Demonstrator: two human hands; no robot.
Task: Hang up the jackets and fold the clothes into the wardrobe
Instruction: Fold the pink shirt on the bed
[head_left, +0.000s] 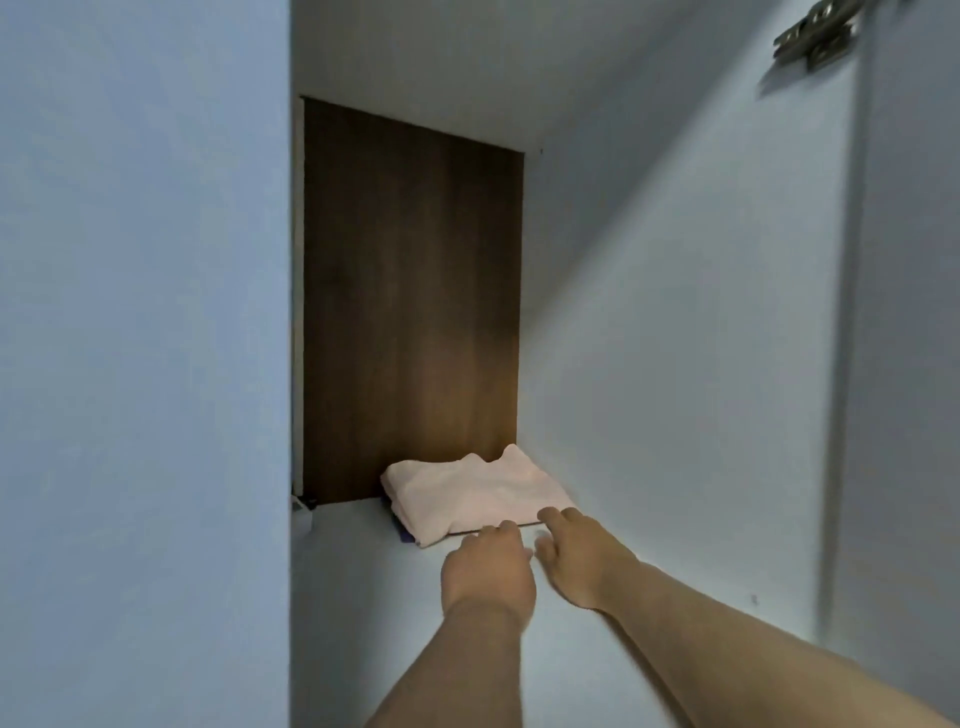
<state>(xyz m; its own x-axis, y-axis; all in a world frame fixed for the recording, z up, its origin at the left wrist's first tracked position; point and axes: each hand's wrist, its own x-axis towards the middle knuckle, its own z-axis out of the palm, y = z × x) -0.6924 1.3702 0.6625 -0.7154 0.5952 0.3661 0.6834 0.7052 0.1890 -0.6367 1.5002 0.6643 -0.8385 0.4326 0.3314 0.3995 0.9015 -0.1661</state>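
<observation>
While left hand (488, 571) and right hand (582, 561), slack and empty, maybe touch it, folded pink cloth (478, 493) lies in the wardrobe (675, 364).

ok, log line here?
pink cloth: folded, on shelf, back right | left hand: at its front edge | right hand: same

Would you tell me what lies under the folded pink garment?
A sliver of dark blue fabric peeks from under the folded pink garment at its left edge; the rest is covered, so I cannot identify it.
</observation>
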